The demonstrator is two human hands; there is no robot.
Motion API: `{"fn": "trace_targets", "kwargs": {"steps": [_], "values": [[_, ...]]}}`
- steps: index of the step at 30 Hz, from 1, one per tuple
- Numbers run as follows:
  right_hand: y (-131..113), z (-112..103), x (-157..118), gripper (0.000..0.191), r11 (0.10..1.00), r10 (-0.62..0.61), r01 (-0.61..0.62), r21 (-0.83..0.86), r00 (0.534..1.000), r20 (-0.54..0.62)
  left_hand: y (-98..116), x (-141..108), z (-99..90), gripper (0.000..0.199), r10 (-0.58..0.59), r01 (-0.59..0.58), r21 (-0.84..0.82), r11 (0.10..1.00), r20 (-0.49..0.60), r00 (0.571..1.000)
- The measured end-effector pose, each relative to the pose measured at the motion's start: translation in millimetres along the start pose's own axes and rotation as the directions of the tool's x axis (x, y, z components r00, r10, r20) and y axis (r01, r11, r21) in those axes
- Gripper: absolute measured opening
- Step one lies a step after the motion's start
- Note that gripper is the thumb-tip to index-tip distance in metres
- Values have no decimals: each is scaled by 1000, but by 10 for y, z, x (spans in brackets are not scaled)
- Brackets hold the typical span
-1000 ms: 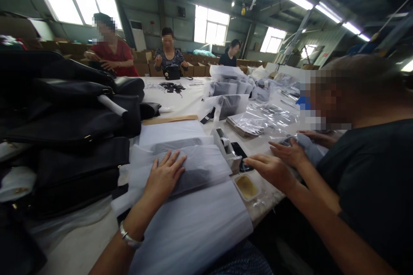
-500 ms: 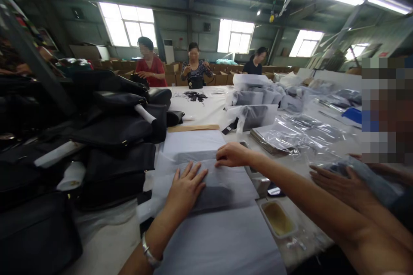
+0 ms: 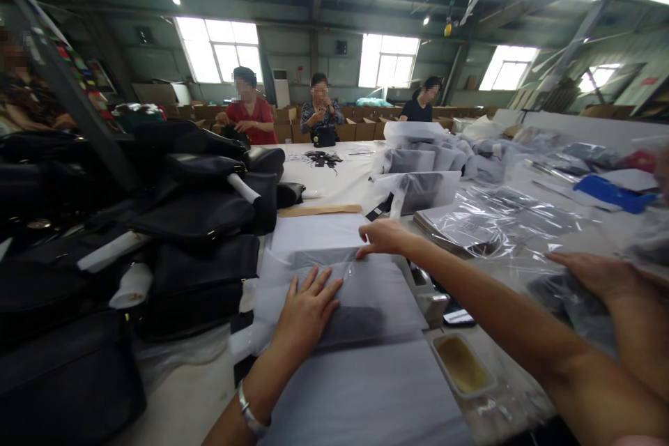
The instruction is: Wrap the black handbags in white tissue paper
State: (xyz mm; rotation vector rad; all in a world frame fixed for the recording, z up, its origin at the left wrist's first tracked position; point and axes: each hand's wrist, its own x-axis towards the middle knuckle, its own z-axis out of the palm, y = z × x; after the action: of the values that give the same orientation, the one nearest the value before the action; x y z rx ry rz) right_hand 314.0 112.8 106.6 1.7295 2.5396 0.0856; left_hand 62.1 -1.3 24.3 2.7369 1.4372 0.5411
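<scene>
White translucent tissue paper [image 3: 402, 286] lies wrapped over a dark flat item [image 3: 355, 320], which shows through it; its exact kind is hidden. My left hand [image 3: 308, 306] rests flat on the paper with its fingers spread. At the far right part of the wrapped item, my right hand [image 3: 387, 237] is partly curled, thumb and forefinger a little apart, the thumb close to the paper. I see nothing between them. More white sheets [image 3: 366, 390] lie under and in front of the item.
Black handbags [image 3: 203, 216] are piled at the left. A tape dispenser [image 3: 433, 306], a phone [image 3: 460, 318] and a tub with yellowish contents [image 3: 463, 362] stand on the right. Beyond lie clear plastic bags [image 3: 502, 216] and wrapped items [image 3: 423, 188]. A co-worker's hand [image 3: 601, 275] is at right.
My right thumb and forefinger have parted a little. My left hand stays flat on the paper. The co-worker's hand at right has shifted, and the view has turned slightly left.
</scene>
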Motion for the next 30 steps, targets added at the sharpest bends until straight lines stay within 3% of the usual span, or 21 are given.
{"fn": "trace_targets", "kwargs": {"steps": [3, 6, 10, 12, 15, 17, 18, 22, 26, 30], "values": [[209, 73, -262, 34, 976, 215, -213, 36, 971, -102, -9, -4, -7, 41, 2, -2, -10, 1000, 11, 1000], [350, 205, -766, 34, 938, 346, -337, 82, 917, -199, -17, -11, -1, 41, 3, -3, -16, 1000, 7, 1000], [388, 501, -1459, 36, 799, 557, -434, 416, 796, -239, -25, -20, 22, 40, 10, -10, -22, 1000, -29, 1000], [358, 662, -1670, 39, 668, 638, -447, 595, 756, -147, -26, -22, 27, 40, 16, -17, -17, 1000, -38, 999], [278, 839, -1771, 40, 323, 705, -370, 871, 708, 39, -24, -25, 19, 40, 22, -23, -8, 1000, -41, 999], [217, 884, -1748, 41, 117, 717, -281, 953, 687, 115, -25, -27, 14, 40, 23, -23, -4, 1000, -42, 999], [187, 881, -1730, 42, 62, 719, -251, 966, 682, 131, -27, -28, 14, 40, 23, -23, -4, 1000, -44, 999], [42, 749, -1739, 42, 12, 754, -144, 990, 652, 86, -43, -33, 34, 40, 30, -30, -2, 1000, -53, 998], [-157, 614, -1935, 34, 95, 817, -39, 995, 574, -56, -43, -35, 44, 39, 28, -28, 0, 1000, -55, 998], [-307, 609, -2177, 35, 99, 815, -80, 992, 579, -35, -23, -38, 16, 39, 25, -25, -2, 1000, -53, 998]]}}
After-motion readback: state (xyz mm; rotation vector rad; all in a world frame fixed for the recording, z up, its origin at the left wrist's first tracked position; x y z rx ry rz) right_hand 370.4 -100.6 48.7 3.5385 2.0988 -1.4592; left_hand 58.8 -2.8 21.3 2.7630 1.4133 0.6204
